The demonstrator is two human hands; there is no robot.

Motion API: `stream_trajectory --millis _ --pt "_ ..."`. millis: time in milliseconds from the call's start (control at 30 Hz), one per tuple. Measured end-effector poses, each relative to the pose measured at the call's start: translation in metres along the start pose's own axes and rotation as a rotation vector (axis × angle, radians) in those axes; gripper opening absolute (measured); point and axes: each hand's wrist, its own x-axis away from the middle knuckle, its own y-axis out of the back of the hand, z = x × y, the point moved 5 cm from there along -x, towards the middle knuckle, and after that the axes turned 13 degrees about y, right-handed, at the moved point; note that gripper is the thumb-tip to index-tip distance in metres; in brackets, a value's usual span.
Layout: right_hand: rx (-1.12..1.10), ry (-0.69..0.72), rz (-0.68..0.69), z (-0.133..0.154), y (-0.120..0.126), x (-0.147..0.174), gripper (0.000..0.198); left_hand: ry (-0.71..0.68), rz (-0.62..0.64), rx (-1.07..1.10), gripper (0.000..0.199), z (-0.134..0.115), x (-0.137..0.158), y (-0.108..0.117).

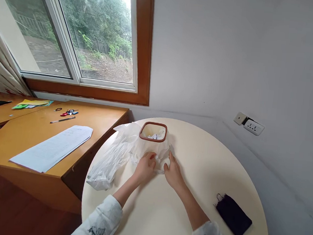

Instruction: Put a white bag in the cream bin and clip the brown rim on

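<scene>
1. As round table (160, 221) fills the near scene, dark pouch (233, 216) lies at right.
2. Left hand (145, 167) curled narrow at white plastic bag (114, 156); can't tell if pinching.
3. Right hand (173, 172): thumb and forefinger parted, at bag's right side.
4. Brown-rimmed bin (152, 140) just beyond hands, bag around it, bulk trailing left.
5. Far left: window (98, 30).

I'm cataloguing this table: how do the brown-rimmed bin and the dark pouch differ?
The brown-rimmed bin is draped in pale plastic; the dark pouch is plain fabric with a stringy end. The bin stands upright, its top open; the pouch lies flat. Both rest on the round table.
</scene>
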Motion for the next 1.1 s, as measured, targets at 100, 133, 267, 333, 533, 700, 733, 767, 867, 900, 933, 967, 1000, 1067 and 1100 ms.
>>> stream_trajectory --millis 100,133,267,333,533,700,733,767,867,900,933,967,1000,1067,1100 --pt "0.095 -0.006 0.042 0.003 0.027 0.022 0.057 0.004 0.008 -0.026 0.029 0.002 -0.011 0.001" --pt "0.154 -0.01 0.056 0.003 0.037 0.029 0.055 0.006 0.012 -0.036 0.028 0.002 -0.015 0.001" --pt "0.383 -0.04 0.055 0.0 0.086 0.059 0.039 0.027 0.03 -0.072 0.027 0.003 -0.031 -0.001" --pt "0.494 -0.078 0.05 -0.007 0.112 0.077 0.037 0.045 0.029 -0.085 0.029 0.004 -0.039 -0.002" --pt "0.787 -0.356 0.125 -0.054 0.157 0.144 0.045 0.053 -0.011 -0.087 0.035 0.009 -0.03 -0.001" --pt "0.939 -0.273 0.193 -0.07 0.12 0.164 0.05 0.002 -0.048 -0.077 0.025 0.008 0.008 0.01" --pt "0.946 -0.213 0.204 -0.065 0.108 0.16 0.049 -0.008 -0.048 -0.075 0.021 0.006 0.016 0.012" --pt "0.931 -0.154 0.225 -0.057 0.094 0.155 0.048 -0.018 -0.049 -0.072 0.018 0.005 0.023 0.015" --pt "0.793 0.006 0.317 -0.021 0.05 0.133 0.045 -0.038 -0.065 -0.058 0.012 -0.001 0.037 0.025" --pt "0.723 0.073 0.36 -0.005 0.035 0.126 0.045 -0.043 -0.073 -0.053 0.012 -0.003 0.041 0.029" --pt "0.651 0.15 0.412 0.012 0.02 0.12 0.046 -0.049 -0.084 -0.043 0.012 -0.005 0.044 0.032" --pt "0.584 0.222 0.465 0.029 0.005 0.115 0.047 -0.056 -0.097 -0.03 0.011 -0.008 0.046 0.036" --pt "0.518 0.298 0.52 0.044 -0.01 0.11 0.047 -0.063 -0.111 -0.015 0.011 -0.01 0.049 0.039" --pt "0.42 0.403 0.569 0.068 -0.036 0.099 0.049 -0.069 -0.137 0.018 0.01 -0.013 0.053 0.045" --pt "0.376 0.446 0.576 0.075 -0.049 0.092 0.049 -0.065 -0.145 0.032 0.01 -0.014 0.056 0.047"
